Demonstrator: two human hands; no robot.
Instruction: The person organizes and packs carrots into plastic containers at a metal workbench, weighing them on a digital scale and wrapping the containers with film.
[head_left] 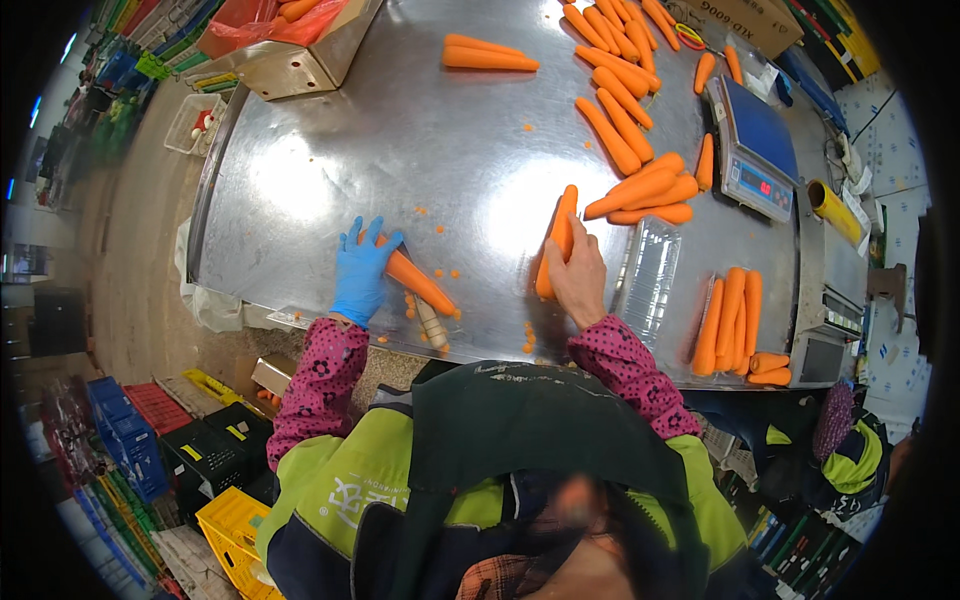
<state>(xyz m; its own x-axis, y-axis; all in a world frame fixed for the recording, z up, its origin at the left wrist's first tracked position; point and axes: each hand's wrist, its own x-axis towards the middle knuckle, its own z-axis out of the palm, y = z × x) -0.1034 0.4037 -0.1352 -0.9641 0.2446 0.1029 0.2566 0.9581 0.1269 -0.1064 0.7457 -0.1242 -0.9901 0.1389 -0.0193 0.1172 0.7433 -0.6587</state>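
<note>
My left hand [361, 272], in a blue glove, is closed round the upper part of a carrot [420, 281] that slants toward the table's near edge. Beside that carrot lies a pale wooden handle [431, 323]; the rest of its tool is hidden. My bare right hand [580, 272] grips another carrot [558, 245] from its right side, with the carrot lying nearly lengthwise away from me. Just right of this hand is a clear plastic tray [650, 275]. Several loose carrots [648, 188] lie beyond it.
The steel table [330, 150] has orange scraps on it. A digital scale [752, 150] stands at right, with scissors [690, 37] beyond. Several carrots [733, 315] are grouped near right. A cardboard box [300, 65] sits far left. Another person [855, 450] is at lower right.
</note>
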